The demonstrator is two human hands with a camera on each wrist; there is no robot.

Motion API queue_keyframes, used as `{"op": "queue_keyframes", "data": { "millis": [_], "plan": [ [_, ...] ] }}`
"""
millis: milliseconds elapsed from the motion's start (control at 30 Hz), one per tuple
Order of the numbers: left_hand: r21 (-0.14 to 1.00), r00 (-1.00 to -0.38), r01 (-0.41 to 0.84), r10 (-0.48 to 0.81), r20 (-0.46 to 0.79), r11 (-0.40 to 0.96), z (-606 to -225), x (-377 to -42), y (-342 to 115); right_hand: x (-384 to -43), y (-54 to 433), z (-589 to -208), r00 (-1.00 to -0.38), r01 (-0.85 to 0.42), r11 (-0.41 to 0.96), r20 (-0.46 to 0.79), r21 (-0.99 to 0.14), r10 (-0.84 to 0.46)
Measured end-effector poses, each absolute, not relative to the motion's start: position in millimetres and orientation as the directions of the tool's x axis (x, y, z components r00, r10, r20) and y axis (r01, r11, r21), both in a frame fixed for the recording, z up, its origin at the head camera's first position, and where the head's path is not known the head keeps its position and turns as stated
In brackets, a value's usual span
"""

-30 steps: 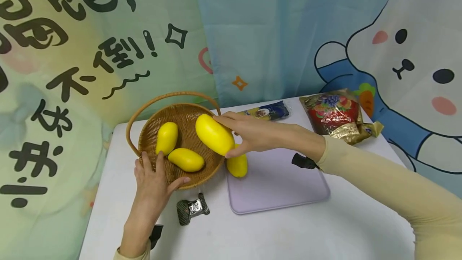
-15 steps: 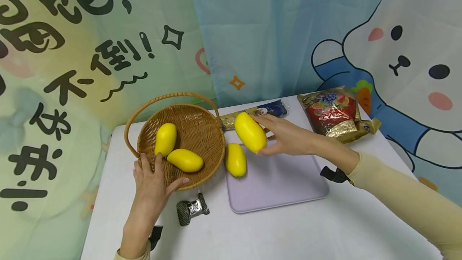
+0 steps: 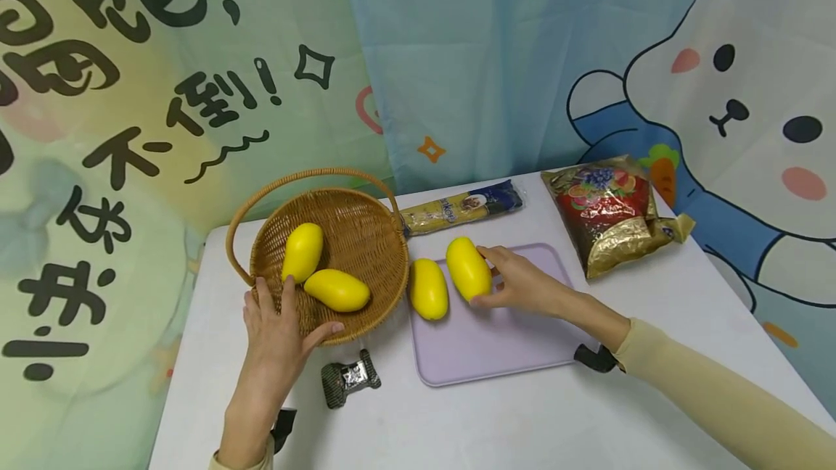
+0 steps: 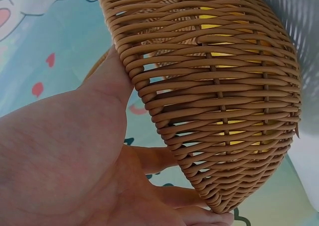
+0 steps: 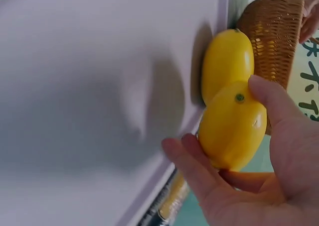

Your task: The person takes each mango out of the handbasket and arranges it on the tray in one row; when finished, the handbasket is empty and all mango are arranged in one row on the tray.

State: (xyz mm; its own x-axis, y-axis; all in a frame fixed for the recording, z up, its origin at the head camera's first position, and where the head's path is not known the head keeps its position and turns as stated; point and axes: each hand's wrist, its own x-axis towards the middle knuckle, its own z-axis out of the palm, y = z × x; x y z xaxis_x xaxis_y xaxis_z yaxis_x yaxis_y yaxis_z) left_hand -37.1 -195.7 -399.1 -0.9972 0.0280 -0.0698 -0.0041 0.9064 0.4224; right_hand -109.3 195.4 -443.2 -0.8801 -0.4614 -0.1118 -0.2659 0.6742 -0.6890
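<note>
My right hand (image 3: 525, 285) holds a yellow mango (image 3: 469, 268) between thumb and fingers, just above the lilac tray (image 3: 496, 347). In the right wrist view the mango's stem end (image 5: 239, 97) faces the camera, and its shadow falls apart from it on the tray. Another mango (image 3: 428, 290) lies along the tray's left side, next to the basket. My left hand (image 3: 274, 339) rests on the near-left rim of the brown wicker basket (image 3: 355, 231), fingers stretched over the edge and thumb spread. Inside the basket lie two mangoes, one upright-angled (image 3: 303, 251) and one lengthwise (image 3: 337, 290).
Behind the tray lies a long yellow-and-blue packet (image 3: 460, 210). A red-and-gold fruit-print bag (image 3: 607, 212) sits at the back right of the white table (image 3: 457, 426). A small dark wrapped piece (image 3: 350, 378) lies in front of the basket. The basket's handle (image 3: 313, 172) arches at the back.
My right hand has carried the mango from over the basket's right edge to the right, then lowered it over the tray. The left hand and the basket stay in place.
</note>
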Motion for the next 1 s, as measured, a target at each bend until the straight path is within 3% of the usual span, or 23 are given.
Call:
{"op": "queue_keyframes", "data": {
  "millis": [1000],
  "plan": [
    [0.436,-0.999,0.028,0.038,-0.014,0.900,-402.5,-36.8,-197.7,-98.3,176.3,-469.0,-0.925,-0.231,0.805,-0.133,-0.546,-0.356]
  ]
}}
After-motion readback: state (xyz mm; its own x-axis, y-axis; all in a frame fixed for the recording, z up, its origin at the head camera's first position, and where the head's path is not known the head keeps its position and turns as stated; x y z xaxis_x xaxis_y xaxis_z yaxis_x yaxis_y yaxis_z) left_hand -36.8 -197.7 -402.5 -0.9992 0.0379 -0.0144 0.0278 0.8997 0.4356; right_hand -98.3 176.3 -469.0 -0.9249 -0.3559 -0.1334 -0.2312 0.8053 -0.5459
